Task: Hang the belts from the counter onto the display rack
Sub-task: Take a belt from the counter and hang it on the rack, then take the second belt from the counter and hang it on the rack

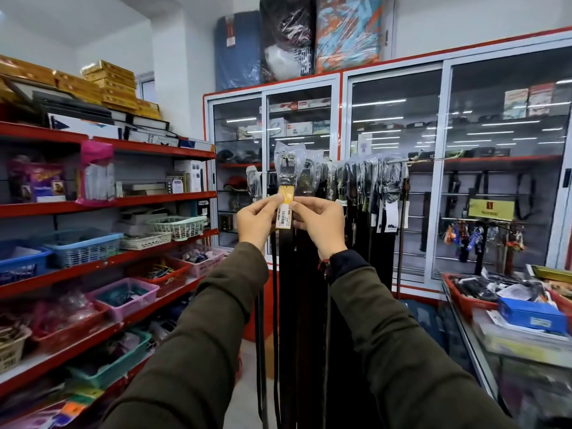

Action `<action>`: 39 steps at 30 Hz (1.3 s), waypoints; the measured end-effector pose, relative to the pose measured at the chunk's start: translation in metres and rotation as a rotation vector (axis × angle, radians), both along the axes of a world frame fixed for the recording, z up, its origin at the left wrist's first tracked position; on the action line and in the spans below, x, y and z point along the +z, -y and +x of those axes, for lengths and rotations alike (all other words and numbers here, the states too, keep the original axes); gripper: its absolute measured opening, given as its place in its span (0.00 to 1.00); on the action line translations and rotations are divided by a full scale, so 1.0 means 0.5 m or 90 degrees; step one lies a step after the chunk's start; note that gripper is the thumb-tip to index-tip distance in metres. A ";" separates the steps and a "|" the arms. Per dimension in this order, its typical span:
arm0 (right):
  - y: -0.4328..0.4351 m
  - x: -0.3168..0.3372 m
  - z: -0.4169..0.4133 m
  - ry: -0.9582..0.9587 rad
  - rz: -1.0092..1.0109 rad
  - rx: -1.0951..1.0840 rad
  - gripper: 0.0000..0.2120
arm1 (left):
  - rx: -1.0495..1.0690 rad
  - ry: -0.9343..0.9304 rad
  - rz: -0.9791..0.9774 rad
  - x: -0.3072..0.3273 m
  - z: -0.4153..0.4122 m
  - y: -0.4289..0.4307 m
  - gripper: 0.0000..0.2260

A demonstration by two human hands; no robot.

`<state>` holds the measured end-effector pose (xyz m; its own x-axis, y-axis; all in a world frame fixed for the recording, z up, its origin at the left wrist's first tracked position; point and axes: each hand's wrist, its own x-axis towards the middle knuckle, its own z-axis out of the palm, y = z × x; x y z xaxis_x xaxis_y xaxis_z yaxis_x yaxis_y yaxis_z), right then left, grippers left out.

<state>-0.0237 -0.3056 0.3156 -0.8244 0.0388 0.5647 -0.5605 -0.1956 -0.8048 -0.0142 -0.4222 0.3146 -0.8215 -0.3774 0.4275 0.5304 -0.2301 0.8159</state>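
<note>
Both hands are raised at frame centre. Left hand [255,219] and right hand [318,222] are each pinching the yellow tag [285,212] of a dark belt [286,274], fingers clenched on its edges. The belt is hanging straight down toward 6 o'clock, buckle in clear wrap at 12 o'clock. At 2 o'clock from the hands, more belts are hanging along the display rack [399,161]. The glass table [464,323] is sitting at 4 o'clock.

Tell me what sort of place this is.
Most likely a small general goods shop: red metal shelves with plastic baskets of goods, glass-fronted display cabinets, and dark tagged belts hanging on a rack.
</note>
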 end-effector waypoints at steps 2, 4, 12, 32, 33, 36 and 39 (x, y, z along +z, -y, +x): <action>0.000 -0.005 -0.006 0.007 0.000 -0.015 0.10 | -0.009 0.009 -0.004 -0.003 -0.007 -0.002 0.13; 0.001 -0.007 -0.017 0.015 0.004 -0.035 0.10 | 0.007 0.011 -0.008 -0.004 -0.016 -0.005 0.13; -0.020 -0.063 -0.033 -0.065 0.208 -0.238 0.13 | 0.183 -0.045 -0.233 -0.050 -0.022 -0.041 0.16; -0.458 -0.548 0.235 0.173 0.503 -0.605 0.25 | 0.112 -0.067 -0.705 -0.539 0.138 -0.427 0.24; -0.483 -0.568 0.254 0.213 0.503 -0.612 0.25 | 0.088 -0.062 -0.711 -0.559 0.148 -0.449 0.23; -0.563 -0.625 0.314 0.349 0.479 -0.653 0.26 | -0.006 -0.059 -0.737 -0.615 0.182 -0.529 0.23; -0.637 -0.667 0.378 0.469 0.421 -0.702 0.28 | -0.113 -0.056 -0.772 -0.659 0.215 -0.610 0.22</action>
